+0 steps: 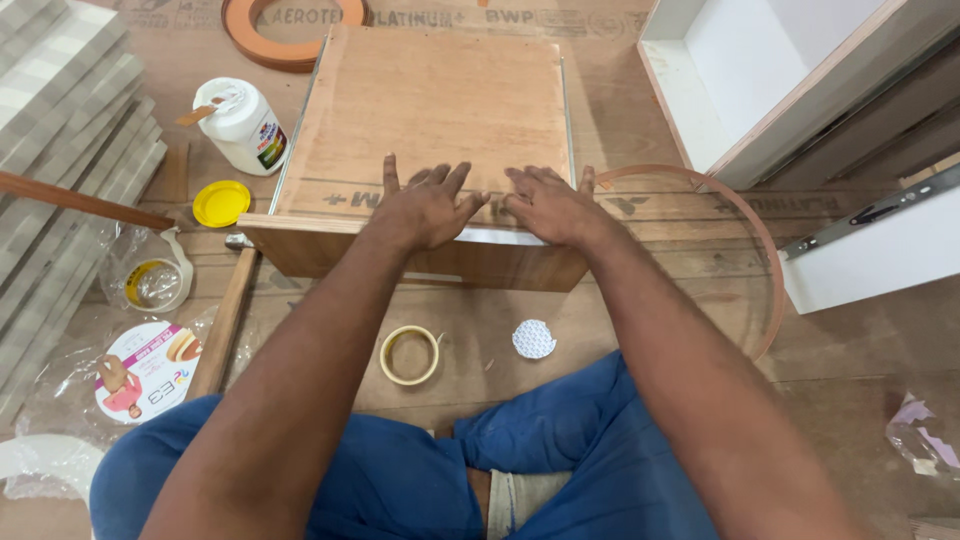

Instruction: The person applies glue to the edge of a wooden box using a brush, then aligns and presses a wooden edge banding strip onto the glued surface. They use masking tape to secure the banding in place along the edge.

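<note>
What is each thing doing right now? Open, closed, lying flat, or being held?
Left hand: flat, pressing on the drawer box.
Right hand: flat, pressing beside it.
Drawer box: upside down on the floor.
Glue bottle: uncapped, stick in its mouth.
Yellow cap: off, lying beside the bottle.
Tape roll: lying flat, untouched.
White cabinet box: open, empty.

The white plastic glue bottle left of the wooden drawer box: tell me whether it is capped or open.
Open. The white plastic glue bottle has a stick poking from its mouth, and the round yellow cap lies apart on the floor.
</note>
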